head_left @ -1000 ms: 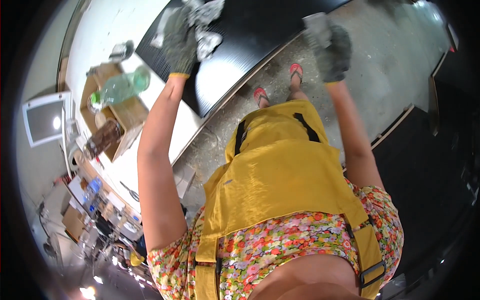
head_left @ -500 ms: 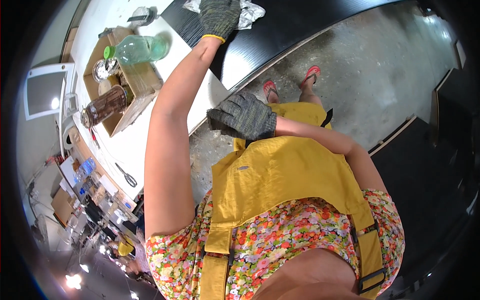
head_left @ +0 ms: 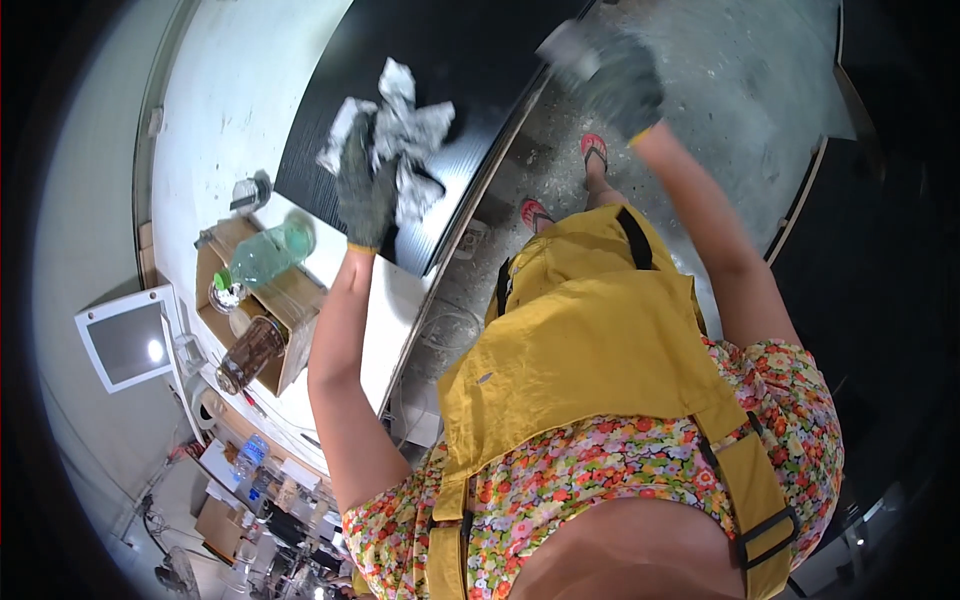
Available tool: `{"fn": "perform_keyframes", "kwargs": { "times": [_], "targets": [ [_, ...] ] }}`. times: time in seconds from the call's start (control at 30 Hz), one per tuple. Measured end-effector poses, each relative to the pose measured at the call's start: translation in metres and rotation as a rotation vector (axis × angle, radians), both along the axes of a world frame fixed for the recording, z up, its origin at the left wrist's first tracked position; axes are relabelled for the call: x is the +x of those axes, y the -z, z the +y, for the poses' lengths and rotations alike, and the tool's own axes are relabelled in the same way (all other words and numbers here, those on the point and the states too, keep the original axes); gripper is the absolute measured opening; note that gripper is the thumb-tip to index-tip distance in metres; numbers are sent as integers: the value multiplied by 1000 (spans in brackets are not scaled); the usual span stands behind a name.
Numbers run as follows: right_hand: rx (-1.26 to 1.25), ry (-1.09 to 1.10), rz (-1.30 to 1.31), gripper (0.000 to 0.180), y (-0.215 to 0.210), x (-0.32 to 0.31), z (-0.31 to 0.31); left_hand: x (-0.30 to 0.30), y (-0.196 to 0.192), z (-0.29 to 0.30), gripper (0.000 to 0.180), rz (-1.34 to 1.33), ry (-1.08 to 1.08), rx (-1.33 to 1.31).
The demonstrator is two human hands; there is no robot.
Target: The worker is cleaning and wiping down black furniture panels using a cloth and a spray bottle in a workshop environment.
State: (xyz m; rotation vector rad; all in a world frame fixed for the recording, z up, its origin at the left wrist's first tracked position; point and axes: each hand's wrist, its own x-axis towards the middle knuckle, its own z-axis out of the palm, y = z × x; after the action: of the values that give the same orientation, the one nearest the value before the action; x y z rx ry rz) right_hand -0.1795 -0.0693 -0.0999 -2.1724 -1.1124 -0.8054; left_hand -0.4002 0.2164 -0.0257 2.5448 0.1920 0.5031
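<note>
Head view: left hand (head_left: 365, 190), gloved, lies flat on the crumpled foil (head_left: 400, 125) on the black counter (head_left: 450, 60), upper centre; closure unclear. Right hand (head_left: 615, 75), gloved and blurred at upper right, appears to grip a pale scrap; uncertain. Foil remains ungathered.

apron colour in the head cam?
Mustard yellow apron with darker straps, worn over a floral-print dress. Head view shows it clearly.

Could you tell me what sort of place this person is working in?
Probably a workshop: a bare, stained concrete floor, a black worktop holding crumpled foil, and cluttered benches with a cardboard box and jars.
</note>
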Motion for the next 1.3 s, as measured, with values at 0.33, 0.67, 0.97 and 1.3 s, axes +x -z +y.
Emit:
{"fn": "perform_keyframes", "kwargs": {
  "times": [0.33, 0.67, 0.97, 1.3],
  "targets": [
    [343, 452, 637, 40, 43, 34, -117, 3, -16, -46, 46, 243, 678, 241],
    [591, 611, 1106, 43, 78, 17, -178, 257, -1, -108, 54, 100, 933, 267],
    [784, 716, 1213, 52, 77, 22, -232, 560, 41, -178, 49, -211, 875, 313],
    [762, 728, 1254, 44, 55, 33, -226, 538, 42, -178, 45, -219, 891, 308]
  ]
}}
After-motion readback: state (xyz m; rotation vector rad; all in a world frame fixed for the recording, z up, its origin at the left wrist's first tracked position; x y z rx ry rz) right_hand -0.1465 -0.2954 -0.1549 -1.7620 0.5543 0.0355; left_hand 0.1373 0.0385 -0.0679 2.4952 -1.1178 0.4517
